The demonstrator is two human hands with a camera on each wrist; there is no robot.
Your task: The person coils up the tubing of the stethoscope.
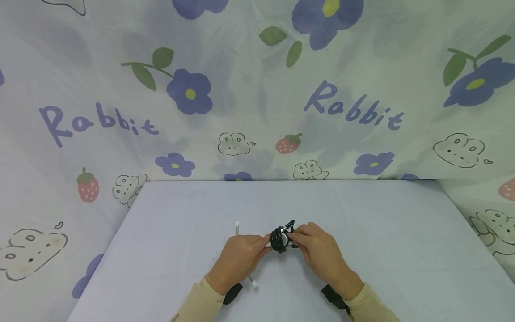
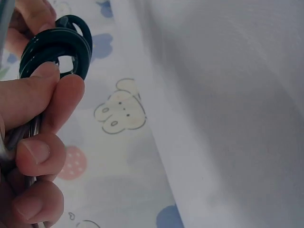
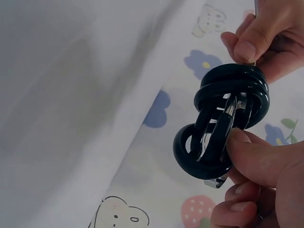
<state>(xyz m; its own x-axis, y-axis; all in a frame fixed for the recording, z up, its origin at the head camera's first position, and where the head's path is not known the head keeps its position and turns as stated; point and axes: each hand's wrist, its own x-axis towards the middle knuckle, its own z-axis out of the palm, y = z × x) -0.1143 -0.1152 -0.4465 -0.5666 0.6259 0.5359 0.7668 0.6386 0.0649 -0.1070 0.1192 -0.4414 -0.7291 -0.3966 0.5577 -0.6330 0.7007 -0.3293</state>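
A stethoscope with black tubing [image 1: 276, 240] wound into a tight bundle is held above the table between both hands. My left hand [image 1: 241, 257] curls its fingers round the metal ear tubes, with thumb and forefinger against the coil [image 2: 52, 38] in the left wrist view. White ear tips [image 1: 237, 224] stick out above and below that hand. On the other side, my right hand [image 1: 321, 250] pinches the bundle. In the right wrist view its thumb presses on the lower loop of tubing [image 3: 204, 170], beside a shiny metal piece [image 3: 216, 182]. My palms hide part of the stethoscope.
A white-covered table [image 1: 181, 214] lies under the hands. Behind it and at the sides hangs a patterned cloth [image 1: 249, 103] with flowers, rabbits and strawberries. Dark straps [image 1: 334, 297] sit at both wrists, below beige sleeves [image 1: 201, 300].
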